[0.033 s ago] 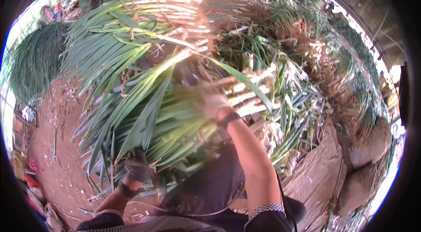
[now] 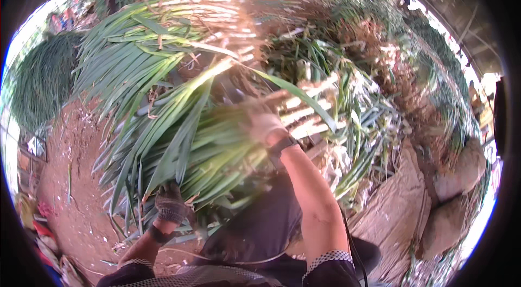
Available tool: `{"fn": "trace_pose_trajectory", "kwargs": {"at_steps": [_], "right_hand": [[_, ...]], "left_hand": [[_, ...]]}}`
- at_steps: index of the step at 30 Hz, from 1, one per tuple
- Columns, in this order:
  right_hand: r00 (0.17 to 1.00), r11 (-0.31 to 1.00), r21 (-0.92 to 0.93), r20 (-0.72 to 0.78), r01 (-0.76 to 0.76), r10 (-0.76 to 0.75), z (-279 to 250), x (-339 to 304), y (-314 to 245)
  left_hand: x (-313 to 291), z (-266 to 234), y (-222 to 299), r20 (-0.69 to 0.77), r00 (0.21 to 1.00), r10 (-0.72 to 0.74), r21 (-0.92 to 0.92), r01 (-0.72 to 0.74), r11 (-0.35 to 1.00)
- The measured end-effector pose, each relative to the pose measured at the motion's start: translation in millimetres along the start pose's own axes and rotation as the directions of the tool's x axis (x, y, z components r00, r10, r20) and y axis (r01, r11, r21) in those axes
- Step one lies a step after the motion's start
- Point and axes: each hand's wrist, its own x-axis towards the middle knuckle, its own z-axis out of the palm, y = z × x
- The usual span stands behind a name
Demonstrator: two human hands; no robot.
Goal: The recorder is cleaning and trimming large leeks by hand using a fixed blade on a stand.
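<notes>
Almost nothing has moved: green onions (image 2: 222, 162) lie at the right hand's (image 2: 266, 127) fingers, leaves (image 2: 183, 156) over the left hand's (image 2: 171, 203) (opening and grip I cannot tell).

No lettering, number or sign can be read: not on the dark band (image 2: 283, 147) at the wrist of the right hand (image 2: 265, 125), nor on the sacks (image 2: 460, 175) farther to its right, though blur may hide small marks.

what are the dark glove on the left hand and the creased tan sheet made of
Dark grey textured glove: probably knitted fabric, matte, given its gridded surface. Large creased tan sheet: perhaps woven sacking or plastic, dull; creases show, weave unclear.
</notes>
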Motion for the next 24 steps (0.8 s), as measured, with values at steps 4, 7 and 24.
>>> {"fn": "trace_pose_trajectory", "kwargs": {"at_steps": [4,7,24], "right_hand": [[0.974,0.981,0.074,-0.121,-0.181,0.189,-16,-81,-23],[0.820,0.903,0.267,-0.389,-0.337,0.421,-1,-177,-5],[0.738,0.593,0.493,0.612,-0.637,0.284,162,-389,9]], "left_hand": [[-8,0,-11,0.102,0.995,-0.011,0.045,0.006,0.999],[-5,-9,-10,0.070,0.997,-0.028,-0.042,0.031,0.999],[138,-36,-265,0.044,0.889,-0.455,0.086,0.451,0.888]]}}
